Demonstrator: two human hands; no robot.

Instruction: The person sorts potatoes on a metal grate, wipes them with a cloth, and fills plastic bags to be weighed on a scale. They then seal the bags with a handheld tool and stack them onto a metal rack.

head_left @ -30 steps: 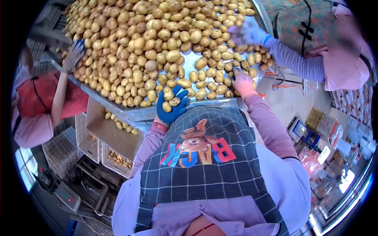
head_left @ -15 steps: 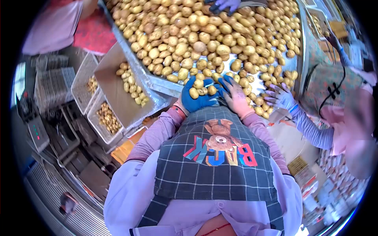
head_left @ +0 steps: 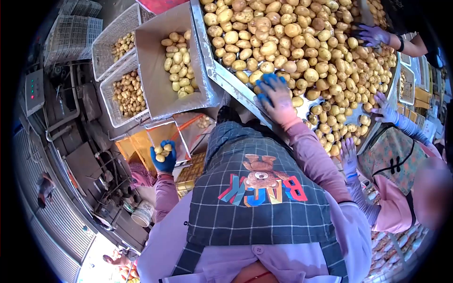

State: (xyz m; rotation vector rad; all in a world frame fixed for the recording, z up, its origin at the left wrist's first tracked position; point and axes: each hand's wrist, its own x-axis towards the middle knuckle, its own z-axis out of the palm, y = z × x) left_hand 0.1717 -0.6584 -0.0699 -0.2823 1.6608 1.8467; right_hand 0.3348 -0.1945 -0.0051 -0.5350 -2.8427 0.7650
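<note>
My left hand (head_left: 167, 165), in a blue glove, is out to the left of my body, cupped around several small potatoes (head_left: 163, 150). It is above an area of orange sheeting and crates, away from the sorting table. My right hand (head_left: 278, 101), its glove blue at the fingertips, lies at the near edge of the metal table (head_left: 219, 75). Those fingers are stretched out and touch the heap of yellow-brown potatoes (head_left: 302, 42). I see no potato gripped in it.
Left of the table stands a plastic-lined cardboard box (head_left: 158, 82) partly filled with potatoes. Beside it are two white crates (head_left: 106, 92) holding potatoes. At right, a co-worker's gloved hands (head_left: 349, 155) are by the table; another person's purple-gloved hand (head_left: 373, 36) reaches over the heap.
My left hand has swung from the table edge out to the left with the potatoes. My right hand stays at the table edge by the heap. The view has turned left.
</note>
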